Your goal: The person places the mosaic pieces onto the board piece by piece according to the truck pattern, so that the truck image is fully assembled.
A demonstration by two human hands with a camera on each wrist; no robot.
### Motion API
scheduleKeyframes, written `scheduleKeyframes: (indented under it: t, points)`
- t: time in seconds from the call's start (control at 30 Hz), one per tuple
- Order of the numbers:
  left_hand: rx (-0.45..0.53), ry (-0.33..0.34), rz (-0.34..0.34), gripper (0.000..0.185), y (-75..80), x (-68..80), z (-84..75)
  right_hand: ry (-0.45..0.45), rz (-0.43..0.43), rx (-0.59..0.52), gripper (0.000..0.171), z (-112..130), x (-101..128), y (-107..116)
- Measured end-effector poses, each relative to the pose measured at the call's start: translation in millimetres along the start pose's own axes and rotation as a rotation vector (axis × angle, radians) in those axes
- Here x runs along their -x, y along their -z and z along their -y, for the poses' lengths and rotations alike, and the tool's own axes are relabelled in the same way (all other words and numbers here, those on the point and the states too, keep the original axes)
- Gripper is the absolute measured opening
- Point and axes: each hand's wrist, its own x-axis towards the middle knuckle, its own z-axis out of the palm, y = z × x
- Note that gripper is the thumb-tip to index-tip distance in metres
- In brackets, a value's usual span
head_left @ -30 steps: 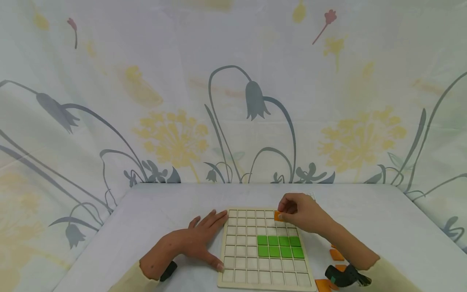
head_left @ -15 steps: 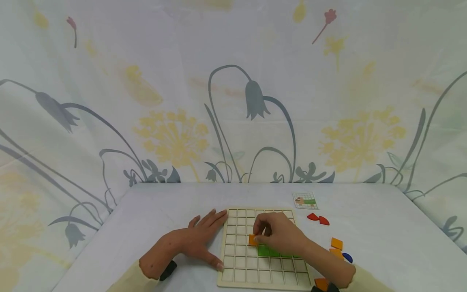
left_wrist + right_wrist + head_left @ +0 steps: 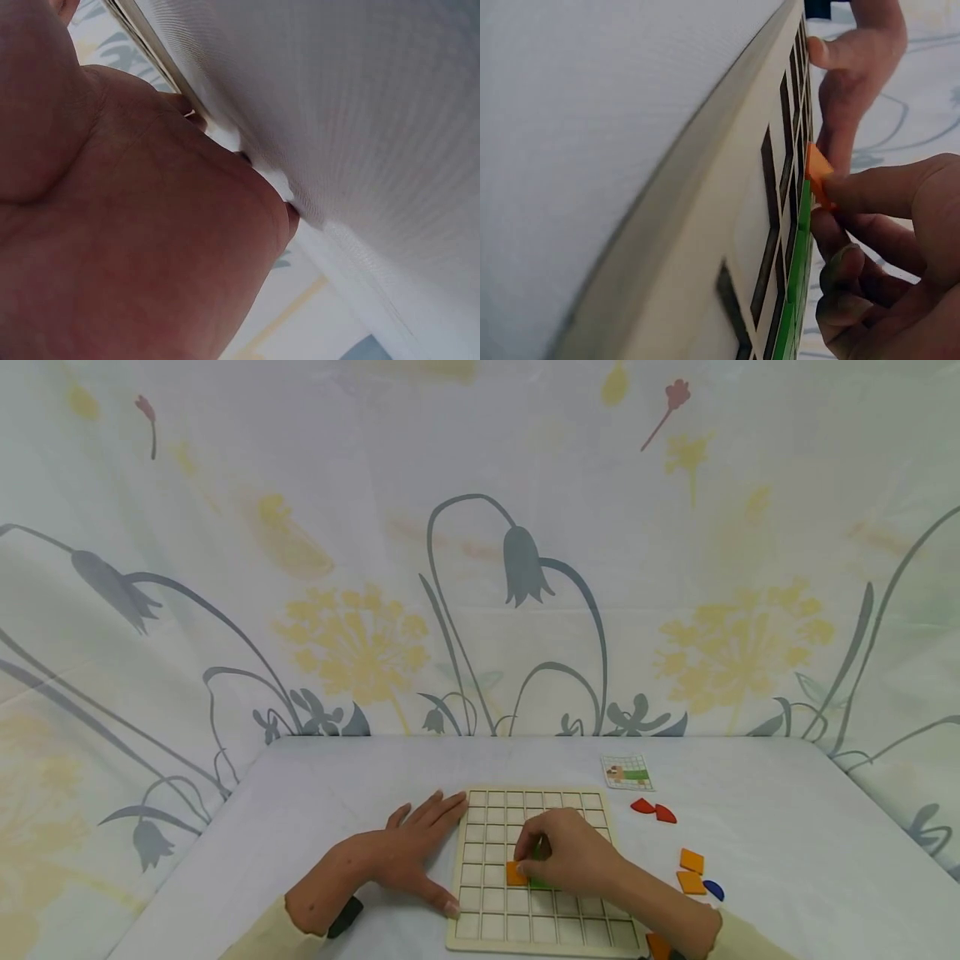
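My right hand (image 3: 566, 853) pinches an orange square tile (image 3: 515, 873) between thumb and fingers. In the right wrist view the orange tile (image 3: 819, 174) is tilted, its lower edge right at the grid board, beside the end of the green tiles (image 3: 798, 259). The pale wooden grid board (image 3: 480, 937) lies on the table; most of its green tiles are hidden under my right hand in the head view. My left hand (image 3: 408, 852) lies flat with fingers spread, fingertips and thumb at the board's left edge; the left wrist view shows mostly its palm (image 3: 150, 217).
A small printed card (image 3: 628, 772) with a grid picture lies behind the board at right. Two red quarter-round pieces (image 3: 654, 810), loose orange tiles (image 3: 692, 872) and a blue half-round piece (image 3: 714, 890) lie right of the board. A patterned cloth (image 3: 480, 635) hangs behind the table.
My right hand has brought the orange tile from the board's far right corner leftward and nearer, to beside the green tiles' left end. My left hand has stayed still.
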Motion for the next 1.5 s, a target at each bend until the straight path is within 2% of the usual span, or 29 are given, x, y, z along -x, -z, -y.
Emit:
scheduleKeyframes:
  t: [0.37, 0.5, 0.7, 0.9, 1.07, 1.2, 1.33, 1.5]
  points:
    - [-0.001, 0.006, 0.012, 0.128, 1.3, 0.9, -1.7, 0.040, -0.010, 0.007, 0.010, -4, 8, 9]
    - [-0.007, 0.015, 0.012, 0.128, 0.0, -0.3, -0.1, 0.062, -0.007, -0.013, 0.011, -12, 20, 21]
    - [-0.014, 0.016, 0.019, 0.129, 0.6, -1.1, -2.1, 0.064, 0.012, -0.003, 0.013, -27, 50, 44]
    - [-0.021, 0.014, 0.015, 0.129, 1.6, -0.4, -2.8, 0.054, 0.081, 0.011, 0.015, -37, 81, 65]
    - [-0.012, 0.016, 0.013, 0.129, 0.6, -0.5, -1.8, 0.029, 0.203, 0.023, 0.021, -44, 99, 77]
    - [-0.011, 0.018, 0.009, 0.129, 0.8, -0.3, -1.4, 0.119, 0.266, 0.042, 0.028, -48, 107, 81]
    - [-0.014, 0.019, 0.006, 0.130, 0.5, -0.1, -0.7, 0.217, 0.273, 0.057, 0.034, -51, 109, 81]
    - [-0.013, 0.017, 0.010, 0.129, 0.6, -0.7, -1.0, 0.242, 0.273, 0.064, 0.035, -54, 112, 81]
